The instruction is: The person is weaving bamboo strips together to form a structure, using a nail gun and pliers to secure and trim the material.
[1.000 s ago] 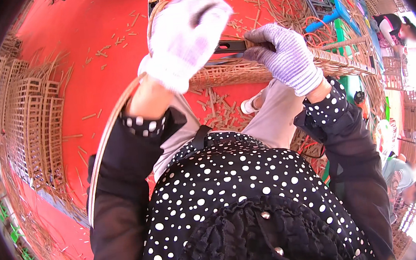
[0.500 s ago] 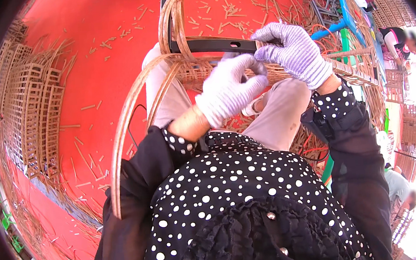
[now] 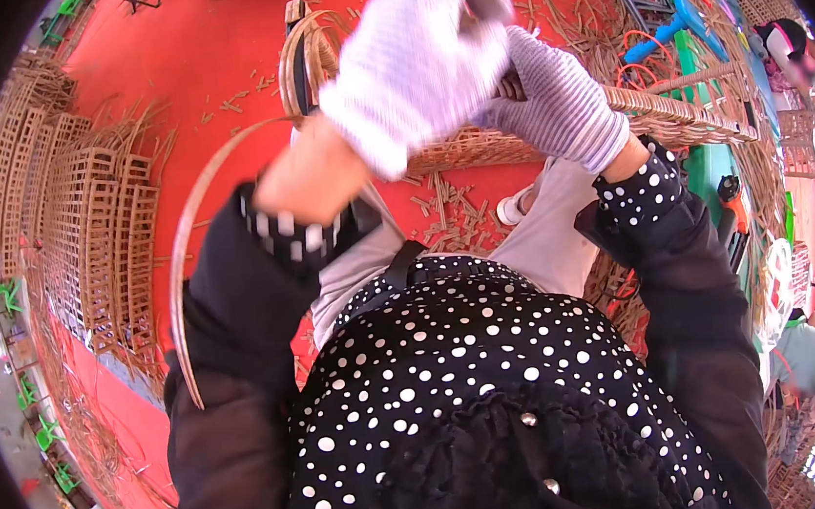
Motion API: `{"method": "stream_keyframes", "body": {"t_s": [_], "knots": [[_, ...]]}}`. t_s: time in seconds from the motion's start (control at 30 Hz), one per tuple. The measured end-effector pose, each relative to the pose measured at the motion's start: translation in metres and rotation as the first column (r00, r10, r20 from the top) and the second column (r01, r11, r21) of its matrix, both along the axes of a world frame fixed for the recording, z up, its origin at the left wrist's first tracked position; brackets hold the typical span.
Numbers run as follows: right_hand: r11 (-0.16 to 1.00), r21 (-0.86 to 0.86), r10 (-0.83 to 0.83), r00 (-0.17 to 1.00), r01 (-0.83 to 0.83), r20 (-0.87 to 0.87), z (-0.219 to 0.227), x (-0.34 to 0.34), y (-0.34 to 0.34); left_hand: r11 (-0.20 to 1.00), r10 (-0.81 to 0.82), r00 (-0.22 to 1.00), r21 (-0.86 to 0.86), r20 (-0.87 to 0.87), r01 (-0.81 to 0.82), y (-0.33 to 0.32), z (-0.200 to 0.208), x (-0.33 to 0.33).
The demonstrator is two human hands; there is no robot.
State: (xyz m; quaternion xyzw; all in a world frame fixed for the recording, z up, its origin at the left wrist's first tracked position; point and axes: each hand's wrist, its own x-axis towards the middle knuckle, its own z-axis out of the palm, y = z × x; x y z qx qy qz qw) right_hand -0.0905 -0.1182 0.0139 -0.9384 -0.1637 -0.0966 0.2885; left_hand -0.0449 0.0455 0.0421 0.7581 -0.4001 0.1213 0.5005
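Note:
A woven wicker piece (image 3: 471,150) on a black frame (image 3: 300,64) lies across my knees, its middle hidden by my hands. My left hand (image 3: 418,62), in a pale knitted glove and smeared by motion, is raised above the frame with fingers curled in. What those fingers pinch, if anything, is hidden. Beside it, my gloved right hand (image 3: 560,102) is closed at the frame, thumb and fingers bent round a dark part of it. A long brown strip (image 3: 188,241) arches from the frame down past my left forearm. Shorter strips loop round the frame's far end.
Stacks of open-weave wicker panels (image 3: 97,235) stand on the red floor (image 3: 210,38) at left. Cut strip scraps (image 3: 448,211) litter the floor. A blue metal stand (image 3: 683,7) and a cordless tool (image 3: 732,208) are at right. Other people (image 3: 786,56) are at the far right.
My left hand has lifted up and away from me, over the frame. The right hand has shifted slightly down and turned. The long strip has swung left, and the view has shifted.

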Motion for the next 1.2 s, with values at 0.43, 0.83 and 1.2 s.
{"method": "stream_keyframes", "body": {"t_s": [0.43, 0.83, 1.2], "knots": [[0.996, -0.036, -0.077, 0.986, 0.084, 0.146, -0.01, 0.0, 0.016, 0.949, 0.18, 0.971, 0.289, -0.157, -0.129, -0.024, -0.028, 0.058], [0.974, 0.223, 0.02, 0.958, 0.045, -0.284, -0.006, 0.01, 0.008, 0.969, -0.243, 0.378, -0.239, -0.893, 0.057, 0.032, -0.068, -0.06], [0.96, 0.28, 0.076, 0.977, -0.018, -0.198, -0.009, 0.005, 0.007, 0.988, -0.152, 0.779, -0.118, -0.608, 0.1, 0.018, -0.089, -0.076]]}}
